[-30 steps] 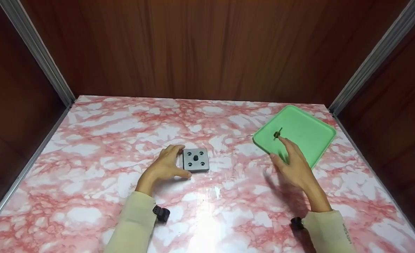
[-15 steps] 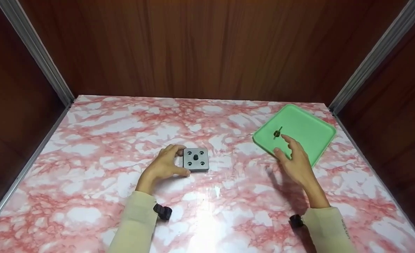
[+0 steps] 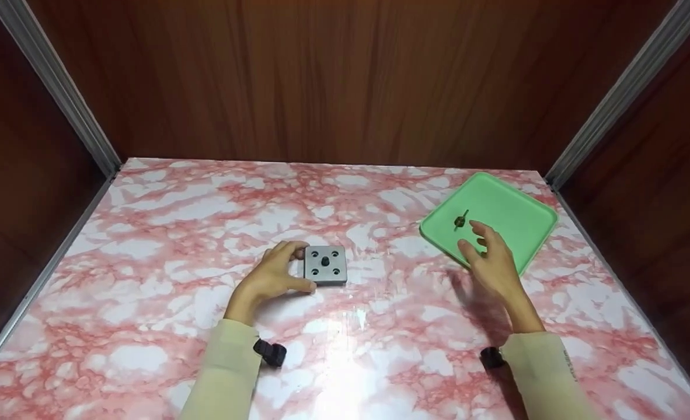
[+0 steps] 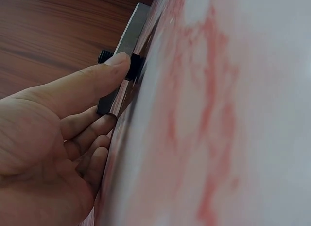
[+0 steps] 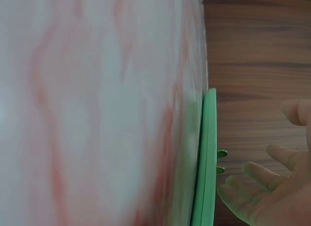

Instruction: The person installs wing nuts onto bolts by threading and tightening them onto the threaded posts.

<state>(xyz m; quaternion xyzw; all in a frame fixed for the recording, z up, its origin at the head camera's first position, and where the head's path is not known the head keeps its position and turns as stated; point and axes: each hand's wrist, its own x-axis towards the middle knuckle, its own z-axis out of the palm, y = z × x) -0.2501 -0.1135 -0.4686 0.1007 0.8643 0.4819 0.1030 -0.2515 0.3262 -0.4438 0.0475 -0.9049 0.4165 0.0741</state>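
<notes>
A square grey metal plate sits on the marbled table, with a hole near each corner and a black threaded bolt standing at its middle. My left hand holds it from the left, thumb at the near corner and fingers at the far one. In the left wrist view the thumb lies across the plate edge. Over the green tray, my right hand hovers with loosely bent fingers and nothing in them. Just left of its fingertips lies a small brass-coloured piece with two thin arms, resembling a wing nut.
The tray stands turned at the table's back right. Brown wood-grain panels rise behind and on both sides, with grey metal posts in the corners. Small black cameras sit at both cuffs.
My right hand has drawn slightly right and away from the brass-coloured piece, which stays in the tray. My left thumb has come in a little against the plate.
</notes>
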